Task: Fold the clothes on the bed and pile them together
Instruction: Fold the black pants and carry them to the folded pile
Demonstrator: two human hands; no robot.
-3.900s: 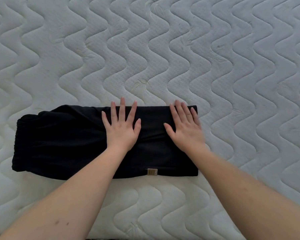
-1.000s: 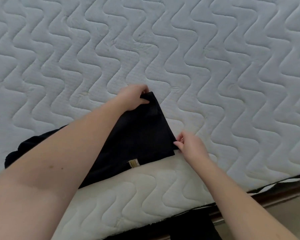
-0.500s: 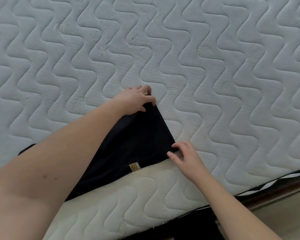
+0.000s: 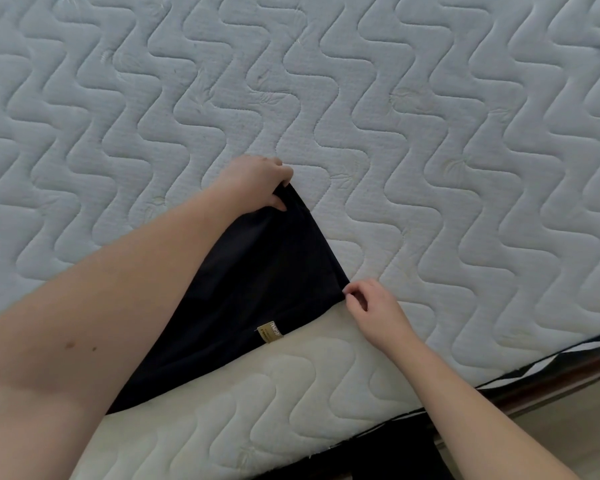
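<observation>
Two corners pinched: our left hand (image 4: pixel 257 187) and right hand (image 4: pixel 368 308) grasp the garment (image 4: pixel 257 289); uneven pull skews the fold.

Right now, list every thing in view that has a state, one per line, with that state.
Black garment: folded, lying flat on the mattress, both right-hand corners held.
Tan label: sewn at the garment's near edge, showing face up.
Left hand: grips the garment's far corner.
Right hand: pinches the garment's near corner.
Mattress: bare quilted cover, carrying the garment near its front edge.
</observation>
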